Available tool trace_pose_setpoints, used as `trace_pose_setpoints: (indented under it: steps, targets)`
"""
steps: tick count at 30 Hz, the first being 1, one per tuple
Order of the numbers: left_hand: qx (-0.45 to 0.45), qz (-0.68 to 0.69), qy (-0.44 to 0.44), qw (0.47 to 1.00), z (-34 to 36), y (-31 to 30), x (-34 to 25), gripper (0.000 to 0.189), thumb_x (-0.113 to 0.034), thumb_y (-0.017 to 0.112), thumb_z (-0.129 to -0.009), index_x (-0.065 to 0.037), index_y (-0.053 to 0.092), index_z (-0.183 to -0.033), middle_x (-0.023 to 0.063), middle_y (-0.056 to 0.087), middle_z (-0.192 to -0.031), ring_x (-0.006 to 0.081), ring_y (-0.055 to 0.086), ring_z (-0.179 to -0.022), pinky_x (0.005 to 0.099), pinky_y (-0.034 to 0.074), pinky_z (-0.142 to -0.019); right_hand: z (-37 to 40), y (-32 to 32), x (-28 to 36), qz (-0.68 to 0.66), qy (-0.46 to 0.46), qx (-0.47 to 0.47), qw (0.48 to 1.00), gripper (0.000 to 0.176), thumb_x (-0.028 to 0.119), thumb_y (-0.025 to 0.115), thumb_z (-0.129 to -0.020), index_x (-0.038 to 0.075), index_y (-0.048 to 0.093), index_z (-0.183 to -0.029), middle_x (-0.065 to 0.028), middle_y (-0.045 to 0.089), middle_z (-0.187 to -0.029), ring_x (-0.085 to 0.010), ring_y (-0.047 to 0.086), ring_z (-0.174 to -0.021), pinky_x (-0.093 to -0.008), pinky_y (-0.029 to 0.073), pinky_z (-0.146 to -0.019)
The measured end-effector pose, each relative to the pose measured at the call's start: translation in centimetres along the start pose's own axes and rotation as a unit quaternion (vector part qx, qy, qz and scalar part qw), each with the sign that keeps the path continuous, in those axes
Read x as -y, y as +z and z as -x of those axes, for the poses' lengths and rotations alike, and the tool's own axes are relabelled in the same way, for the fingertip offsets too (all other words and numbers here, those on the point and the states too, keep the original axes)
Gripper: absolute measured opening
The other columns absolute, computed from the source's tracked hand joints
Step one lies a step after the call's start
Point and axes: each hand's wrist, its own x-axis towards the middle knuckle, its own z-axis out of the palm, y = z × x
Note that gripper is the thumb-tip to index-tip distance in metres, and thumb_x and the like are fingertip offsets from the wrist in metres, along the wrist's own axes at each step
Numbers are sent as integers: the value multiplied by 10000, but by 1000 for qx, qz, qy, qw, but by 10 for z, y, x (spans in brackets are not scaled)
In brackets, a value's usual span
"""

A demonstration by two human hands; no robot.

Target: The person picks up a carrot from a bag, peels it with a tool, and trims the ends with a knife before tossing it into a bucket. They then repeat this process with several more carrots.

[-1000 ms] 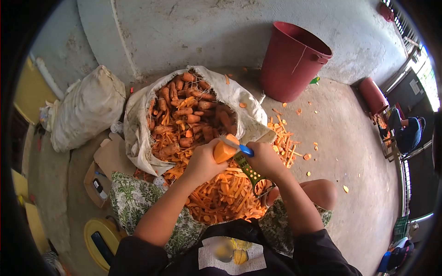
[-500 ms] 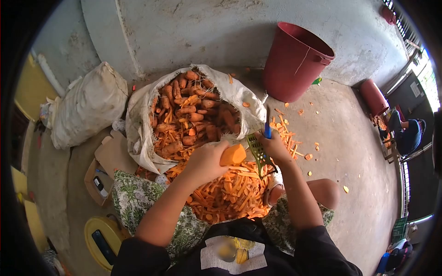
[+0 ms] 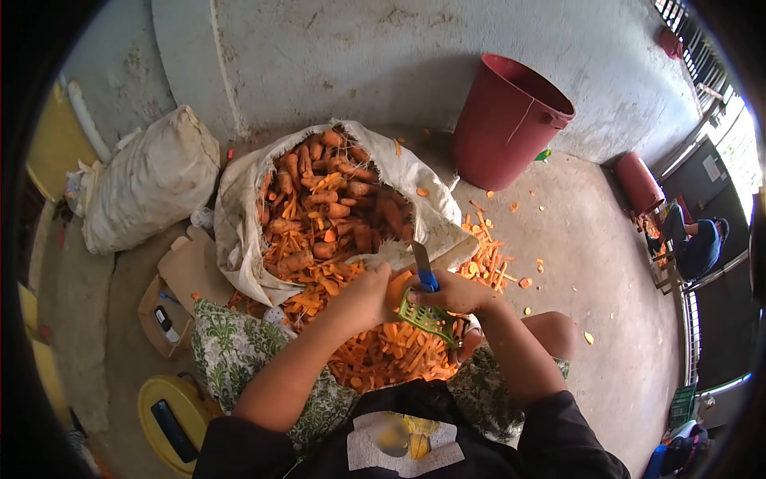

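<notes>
My left hand (image 3: 363, 297) is wrapped round a peeled orange carrot (image 3: 396, 289), mostly hidden by my fingers. My right hand (image 3: 461, 293) meets it and grips two tools. One is a knife (image 3: 428, 279) with a blue handle, its blade pointing up and away. The other is a green perforated tool that looks like a peeler (image 3: 429, 318), lying close against the carrot; exact contact is hidden. Below both hands spreads a heap of carrot peelings (image 3: 383, 357) between my legs. Just beyond, an open white sack (image 3: 237, 231) holds many carrots (image 3: 327, 209), with peelings among them.
A tall maroon bin (image 3: 507, 124) stands by the wall. To the left are a stuffed white sack (image 3: 152, 184), a cardboard box (image 3: 154, 307) and a yellow bucket (image 3: 152, 391) with a phone (image 3: 173, 429) on its lid. A seated person (image 3: 698, 247) is far right.
My right hand has come left and down with the knife and green tool, up against the carrot. My left hand has tilted the carrot and drawn it slightly nearer me. The view has shifted slightly.
</notes>
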Motion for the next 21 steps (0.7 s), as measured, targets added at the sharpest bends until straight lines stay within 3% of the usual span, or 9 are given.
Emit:
trace_pose_setpoints:
  steps: [5, 7, 11, 13, 14, 15, 17, 19, 21]
  targets:
    - [33, 38, 21, 999, -7, 15, 18, 614, -281, 799, -544, -14, 395, -922, 135, 543, -837, 270, 556, -790, 341, 440, -689, 6, 8, 3, 78, 18, -44, 996, 267, 293, 575, -822, 30, 549, -864, -20, 508, -691, -112, 453, -683, -279, 380, -633]
    - [118, 49, 68, 989, -10, 25, 26, 654, -265, 805, -536, 3, 424, -994, 128, 557, -869, 253, 563, -820, 324, 445, -706, -1, 9, -11, 75, 69, -24, 995, 281, 285, 585, -812, 15, 555, -884, -58, 538, -716, -142, 476, -701, -301, 389, -655]
    - [161, 180, 58, 969, -23, 54, 43, 694, -269, 808, -537, 11, 434, -1050, 131, 554, -916, 243, 564, -843, 330, 452, -729, -6, 21, -42, 53, 153, -24, 986, 348, 300, 597, -803, -1, 554, -973, -100, 584, -870, -170, 526, -773, -320, 404, -695]
    - [81, 147, -2, 986, -27, 37, 35, 676, -254, 804, -555, 8, 431, -1054, 114, 543, -951, 221, 557, -875, 338, 459, -747, -4, 22, -53, -157, 97, -203, 962, 382, 306, 578, -821, 3, 521, -1047, -90, 554, -998, -186, 528, -838, -321, 412, -747]
    - [90, 204, 17, 975, -33, 35, 41, 578, -186, 776, -614, -6, 422, -1035, 105, 530, -962, 195, 545, -895, 324, 467, -755, -5, 17, -61, -287, 96, -177, 937, 365, 280, 554, -840, 20, 493, -1090, -73, 525, -1050, -194, 523, -871, -331, 411, -795]
    - [93, 205, 15, 974, -34, 33, 44, 578, -186, 776, -614, -6, 422, -1035, 105, 530, -962, 195, 545, -895, 324, 467, -755, -4, 17, -56, -289, 99, -177, 936, 365, 280, 554, -840, 20, 493, -1090, -73, 525, -1050, -194, 523, -871, -331, 411, -795]
    - [116, 414, -16, 903, -35, 30, 50, 474, -110, 735, -669, -22, 411, -1003, 91, 527, -945, 176, 535, -903, 287, 478, -718, -2, 18, -39, -476, 44, -95, 873, 289, 246, 535, -853, 43, 506, -1057, -56, 540, -970, -175, 522, -858, -328, 417, -785]
    - [92, 373, 3, 923, -40, 33, 56, 412, -70, 703, -702, -32, 399, -979, 85, 527, -940, 163, 532, -889, 267, 488, -672, -5, 27, -51, -516, -12, -62, 854, 232, 242, 531, -856, 67, 516, -1007, -33, 534, -906, -157, 526, -815, -308, 429, -747]
    - [31, 447, -46, 893, -40, 36, 56, 503, -202, 757, -651, -4, 409, -956, 134, 529, -971, 168, 559, -801, 278, 475, -649, -5, 33, -50, -492, 26, -66, 868, 180, 238, 518, -865, 84, 516, -958, -13, 533, -862, -141, 524, -784, -284, 428, -719]
